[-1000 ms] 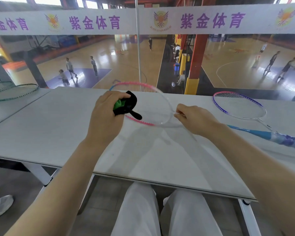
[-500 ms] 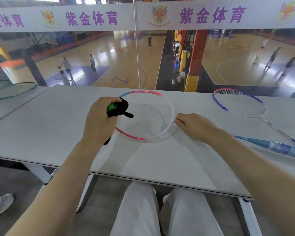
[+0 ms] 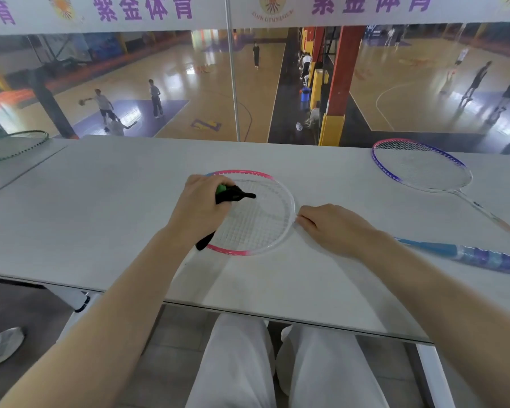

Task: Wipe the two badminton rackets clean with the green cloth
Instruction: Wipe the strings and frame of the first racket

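A pink-and-white racket [image 3: 259, 225] lies flat on the grey table [image 3: 100, 201], its head in front of me. My left hand [image 3: 200, 210] is shut on the green cloth [image 3: 221, 189], which has black edges, and presses it on the strings at the head's left side. My right hand [image 3: 333, 228] pinches the racket where the shaft meets the head; its blue handle [image 3: 468, 256] stretches off to the right. A second racket [image 3: 418, 164] with a purple and pink frame lies at the far right.
A green racket [image 3: 12, 144] rests on a neighbouring table at the far left. Glass behind the table looks down on sports courts with several people. My white-trousered legs are under the table's near edge. A grey shoe [image 3: 0, 346] shows on the floor at left.
The pink racket head has come down from a tilted, raised position to lie flat on the table. My left hand with the cloth has moved onto the strings.
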Available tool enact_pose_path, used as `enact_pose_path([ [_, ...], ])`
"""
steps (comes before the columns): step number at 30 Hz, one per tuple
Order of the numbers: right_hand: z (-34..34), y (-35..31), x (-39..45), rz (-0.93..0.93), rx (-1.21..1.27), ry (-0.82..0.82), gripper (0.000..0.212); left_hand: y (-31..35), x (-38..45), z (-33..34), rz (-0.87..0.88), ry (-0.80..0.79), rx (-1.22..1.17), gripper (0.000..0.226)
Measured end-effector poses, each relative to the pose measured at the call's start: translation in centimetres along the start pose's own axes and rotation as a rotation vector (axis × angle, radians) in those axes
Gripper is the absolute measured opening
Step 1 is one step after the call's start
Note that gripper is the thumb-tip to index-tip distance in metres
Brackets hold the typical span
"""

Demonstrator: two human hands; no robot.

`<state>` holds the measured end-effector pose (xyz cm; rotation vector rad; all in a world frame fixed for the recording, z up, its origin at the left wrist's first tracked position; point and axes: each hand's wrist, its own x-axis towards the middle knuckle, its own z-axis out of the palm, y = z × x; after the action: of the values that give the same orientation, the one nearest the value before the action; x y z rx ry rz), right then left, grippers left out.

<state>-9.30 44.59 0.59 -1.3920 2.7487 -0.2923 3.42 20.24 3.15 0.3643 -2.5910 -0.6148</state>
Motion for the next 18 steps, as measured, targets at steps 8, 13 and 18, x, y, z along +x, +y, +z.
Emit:
enact_pose_path([
  [8,0.5,-0.2,0.1,-0.039,-0.071,0.091,0.027,3.7,3.6,4.5,0.167,-0.106,0.006,0.037],
  [13,1.6,0.2,0.2,-0.050,-0.141,0.222,0.030,4.6,4.3,6.5,0.154,-0.163,0.013,0.030],
  [18,2.9,1.4,0.3,-0.083,0.015,0.317,0.025,4.8,4.2,7.2,0.141,-0.215,0.024,0.024],
])
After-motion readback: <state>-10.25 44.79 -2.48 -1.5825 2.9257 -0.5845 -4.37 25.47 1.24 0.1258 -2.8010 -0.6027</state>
